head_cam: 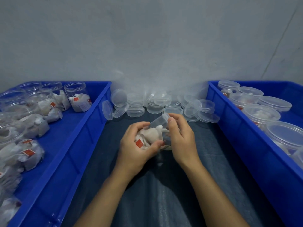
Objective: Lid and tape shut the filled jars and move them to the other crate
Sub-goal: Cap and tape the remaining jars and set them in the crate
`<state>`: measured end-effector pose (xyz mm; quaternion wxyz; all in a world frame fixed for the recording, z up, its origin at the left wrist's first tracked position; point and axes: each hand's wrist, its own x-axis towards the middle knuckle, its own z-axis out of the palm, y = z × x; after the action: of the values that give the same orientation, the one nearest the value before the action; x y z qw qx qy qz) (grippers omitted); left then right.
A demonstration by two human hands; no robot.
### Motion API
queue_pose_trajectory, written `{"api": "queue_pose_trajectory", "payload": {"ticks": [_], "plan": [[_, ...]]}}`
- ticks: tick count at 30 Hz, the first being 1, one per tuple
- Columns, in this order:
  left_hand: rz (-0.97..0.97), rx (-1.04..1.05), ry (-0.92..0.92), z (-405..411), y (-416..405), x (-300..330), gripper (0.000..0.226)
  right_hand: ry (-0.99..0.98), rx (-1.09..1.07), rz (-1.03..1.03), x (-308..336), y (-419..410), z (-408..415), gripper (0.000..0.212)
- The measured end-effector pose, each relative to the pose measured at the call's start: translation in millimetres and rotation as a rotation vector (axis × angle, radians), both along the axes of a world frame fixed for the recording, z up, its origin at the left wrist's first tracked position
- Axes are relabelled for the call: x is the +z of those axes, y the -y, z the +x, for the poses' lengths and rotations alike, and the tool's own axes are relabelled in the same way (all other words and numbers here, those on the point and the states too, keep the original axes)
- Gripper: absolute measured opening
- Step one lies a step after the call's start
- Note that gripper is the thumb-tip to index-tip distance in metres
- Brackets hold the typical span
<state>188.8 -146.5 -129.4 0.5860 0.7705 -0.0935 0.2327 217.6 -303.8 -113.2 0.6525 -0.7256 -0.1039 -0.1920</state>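
Between the two crates, my left hand grips a clear filled jar of white tea bags with red tags, tilted toward the right. My right hand holds a clear lid against the jar's mouth, fingers curled round its rim. The left blue crate holds several open filled jars. In the right blue crate stand several lidded jars. I see no tape in this view.
A pile of loose clear lids lies at the back between the crates, against a grey wall. A dark cloth covers the surface under my forearms.
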Motion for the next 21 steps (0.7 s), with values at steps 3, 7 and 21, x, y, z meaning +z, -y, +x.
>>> {"api": "queue_pose_trajectory", "payload": {"ticks": [3,7,21], "plan": [[0.186,0.065,0.119,-1,2,-7,0.06,-0.027,-0.028,0.008,2,0,-1,0.039],[-0.054,0.043,-0.008,1,0,-1,0.057,-0.013,0.08,0.047,10,8,-4,0.048],[-0.567,-0.845,-0.617,-10,-10,14,0.089,-0.078,0.357,0.376,22,7,-16,0.077]]}}
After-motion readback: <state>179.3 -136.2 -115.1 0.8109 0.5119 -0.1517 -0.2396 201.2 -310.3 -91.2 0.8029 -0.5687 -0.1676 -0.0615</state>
